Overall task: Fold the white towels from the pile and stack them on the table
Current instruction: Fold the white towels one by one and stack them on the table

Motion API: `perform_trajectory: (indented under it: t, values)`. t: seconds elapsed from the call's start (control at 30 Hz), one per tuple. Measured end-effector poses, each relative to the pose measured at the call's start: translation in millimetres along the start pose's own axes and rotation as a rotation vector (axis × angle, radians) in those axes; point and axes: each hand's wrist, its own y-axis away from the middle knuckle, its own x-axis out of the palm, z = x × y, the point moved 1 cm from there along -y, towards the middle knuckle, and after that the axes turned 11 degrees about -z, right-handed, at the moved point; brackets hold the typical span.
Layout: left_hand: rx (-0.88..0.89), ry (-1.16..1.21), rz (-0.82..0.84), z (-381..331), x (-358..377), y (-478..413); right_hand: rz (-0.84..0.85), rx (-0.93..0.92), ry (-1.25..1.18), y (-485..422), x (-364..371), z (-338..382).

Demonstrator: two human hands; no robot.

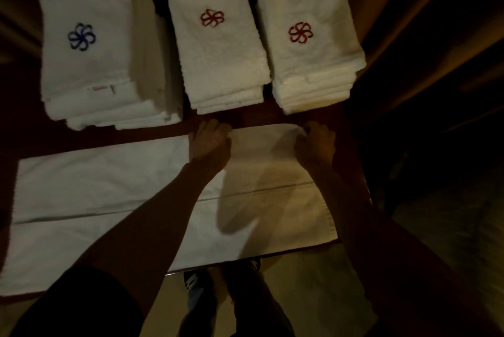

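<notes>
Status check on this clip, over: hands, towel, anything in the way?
Left grip and right grip both pinching far edge of flat towel. Towel spread on table, right half under the arms. Three folded stacks behind it, not touching it.

A dark reddish-brown table (90, 137) carries everything here. Along its far side stand three stacks of folded white towels in a row: the left stack (90, 64), the largest, shows a blue flower emblem on top, while the middle stack (221, 58) and the right stack (311, 64) each show a red one. In front of them a spread towel (109, 200) lies flat across the near side, reaching the table's near edge, with a narrow strip of bare wood between it and the stacks.
</notes>
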Motion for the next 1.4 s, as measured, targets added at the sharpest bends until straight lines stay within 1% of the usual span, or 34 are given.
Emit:
perform_trajectory:
  t: [0.2, 0.3, 0.43, 0.5, 0.6, 0.73, 1.0, 1.2, 1.4]
  values:
    - [0.045, -0.044, 0.065, 7, -2, -2, -0.058, -0.053, -0.231, 3, -11, 1]
    - [0.043, -0.083, 0.079, 5, -9, -2, -0.071, -0.116, -0.291, 12, -24, -1]
    - [0.061, -0.016, 0.004, 6, -21, 5, -0.103, -0.165, -0.346, 23, -35, -8]
    - [0.105, 0.038, -0.046, 7, -29, 12, -0.096, -0.206, -0.323, 30, -41, -10]
    - [0.190, 0.157, -0.111, 10, -40, 28, -0.103, -0.306, -0.213, 40, -51, -14]
    - [0.232, 0.225, -0.114, 18, -50, 54, -0.150, -0.407, -0.200, 61, -59, -26]
    - [0.366, 0.220, -0.114, 22, -56, 119, -0.142, -0.406, -0.133, 115, -68, -58]
    - [0.438, 0.207, -0.096, 24, -43, 169, -0.079, -0.389, -0.096, 150, -62, -86]
    - [0.472, 0.154, -0.090, 27, -23, 204, 0.006, -0.344, 0.018, 172, -53, -109]
